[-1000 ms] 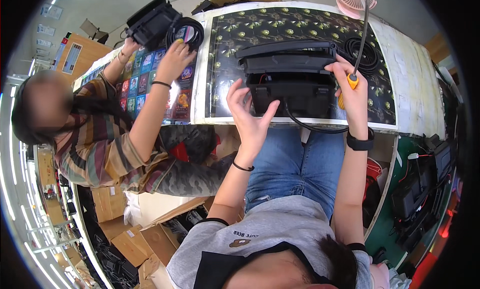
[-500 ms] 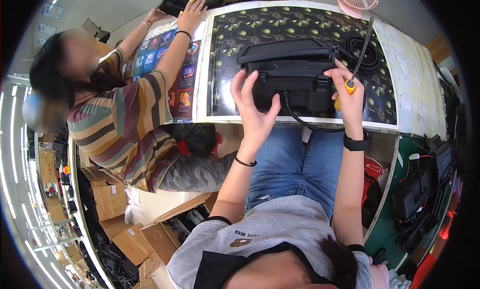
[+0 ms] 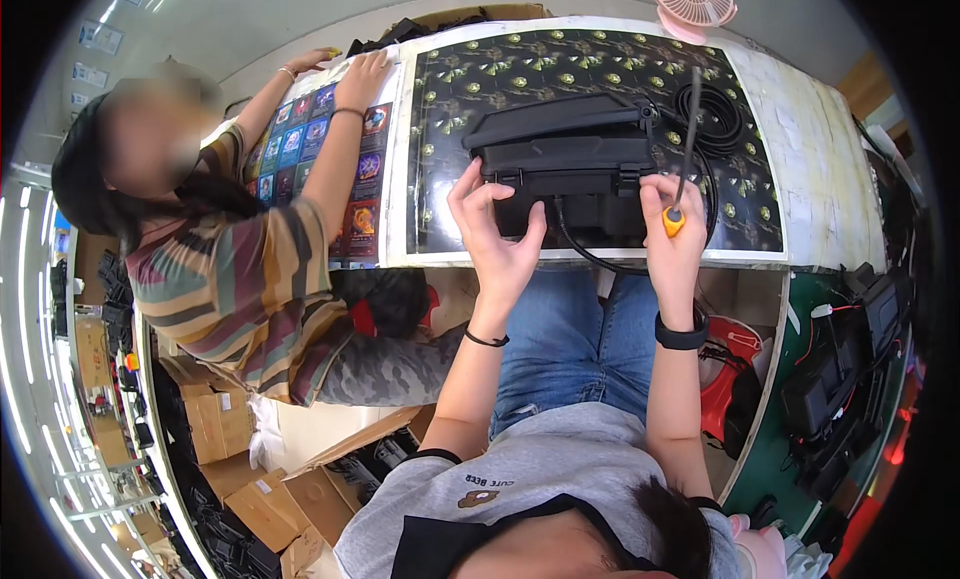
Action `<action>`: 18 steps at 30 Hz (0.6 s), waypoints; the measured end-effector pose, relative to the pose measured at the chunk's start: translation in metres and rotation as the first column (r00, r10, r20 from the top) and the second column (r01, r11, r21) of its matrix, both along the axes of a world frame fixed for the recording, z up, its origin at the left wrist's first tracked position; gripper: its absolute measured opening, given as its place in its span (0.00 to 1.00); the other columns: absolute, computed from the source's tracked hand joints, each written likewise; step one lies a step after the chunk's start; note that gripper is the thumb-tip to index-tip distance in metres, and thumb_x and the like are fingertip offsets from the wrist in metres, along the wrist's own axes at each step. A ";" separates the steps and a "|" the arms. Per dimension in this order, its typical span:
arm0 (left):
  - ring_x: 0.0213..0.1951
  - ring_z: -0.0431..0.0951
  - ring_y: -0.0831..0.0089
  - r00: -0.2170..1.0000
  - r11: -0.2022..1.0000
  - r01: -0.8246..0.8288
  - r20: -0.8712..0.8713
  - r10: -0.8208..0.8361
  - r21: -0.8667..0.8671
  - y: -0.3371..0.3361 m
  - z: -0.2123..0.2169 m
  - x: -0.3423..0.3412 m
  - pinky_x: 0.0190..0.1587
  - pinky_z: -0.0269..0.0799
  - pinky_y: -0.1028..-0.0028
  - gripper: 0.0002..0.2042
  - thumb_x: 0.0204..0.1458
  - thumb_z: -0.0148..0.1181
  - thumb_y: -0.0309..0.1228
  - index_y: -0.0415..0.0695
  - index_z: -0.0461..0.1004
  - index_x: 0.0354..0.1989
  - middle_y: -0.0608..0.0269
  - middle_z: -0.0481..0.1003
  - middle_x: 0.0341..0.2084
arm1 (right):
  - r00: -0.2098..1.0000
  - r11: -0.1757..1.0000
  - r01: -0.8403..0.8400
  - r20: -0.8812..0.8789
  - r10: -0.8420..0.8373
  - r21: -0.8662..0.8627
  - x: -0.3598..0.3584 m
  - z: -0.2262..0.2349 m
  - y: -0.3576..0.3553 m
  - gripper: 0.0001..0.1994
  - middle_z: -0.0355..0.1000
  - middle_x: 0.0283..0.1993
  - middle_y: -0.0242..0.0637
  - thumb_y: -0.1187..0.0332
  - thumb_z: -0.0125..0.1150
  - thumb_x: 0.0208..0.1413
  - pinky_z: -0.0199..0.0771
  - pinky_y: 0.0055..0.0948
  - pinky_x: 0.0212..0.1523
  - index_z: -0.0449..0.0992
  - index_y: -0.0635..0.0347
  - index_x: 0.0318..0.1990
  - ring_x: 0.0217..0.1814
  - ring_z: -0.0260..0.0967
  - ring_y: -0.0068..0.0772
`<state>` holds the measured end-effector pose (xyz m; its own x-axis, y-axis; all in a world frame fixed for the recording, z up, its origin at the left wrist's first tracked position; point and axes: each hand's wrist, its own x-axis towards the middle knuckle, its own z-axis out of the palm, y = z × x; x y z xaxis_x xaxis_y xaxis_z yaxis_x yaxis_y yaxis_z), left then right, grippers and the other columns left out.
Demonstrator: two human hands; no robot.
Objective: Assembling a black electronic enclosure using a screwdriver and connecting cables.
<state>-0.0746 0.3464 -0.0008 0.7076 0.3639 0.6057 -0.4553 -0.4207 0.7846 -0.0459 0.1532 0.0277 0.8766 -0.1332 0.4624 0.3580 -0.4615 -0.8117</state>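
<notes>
A black plastic case (image 3: 570,164) with latches on its front lies on the table before me, its lid slightly raised along the front. My left hand (image 3: 495,224) is at its left front corner, fingers curled against the side and latch, thumb apart on the front. By the right latch is my right hand (image 3: 672,229), its fingertips touching the case. It also grips a screwdriver (image 3: 675,220) with a yellow handle, the shaft pointing up and away. A black cable (image 3: 590,254) runs from the case's front round to the right, to a coil (image 3: 722,119) behind.
A co-worker (image 3: 250,279) sits at my left, both hands on the table's far left part. A pink fan (image 3: 690,4) stands at the back edge. Cardboard boxes (image 3: 270,504) are on the floor at left. Black devices with wires (image 3: 835,379) lie on a green surface at right.
The case has shifted slightly left in view, with both my hands at it. My right hand has turned the screwdriver more upright. The co-worker has let go of a black object at the back.
</notes>
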 end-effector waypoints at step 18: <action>0.65 0.58 0.58 0.998 0.999 -0.024 -0.059 0.026 0.042 -0.001 0.011 0.002 0.67 0.58 0.62 0.25 0.45 0.66 0.16 0.42 0.61 0.50 0.50 0.54 0.60 | 0.984 0.936 -0.128 -0.073 0.160 0.328 0.038 0.041 -0.004 0.08 0.77 0.36 0.33 0.65 0.62 0.60 0.70 0.26 0.45 0.81 0.59 0.39 0.41 0.73 0.25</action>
<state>-0.0728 0.3450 0.0100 0.7340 0.3576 0.5774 -0.3972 -0.4637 0.7920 -0.0078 0.1492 0.0683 0.9358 -0.1295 0.3278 0.3133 -0.1200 -0.9420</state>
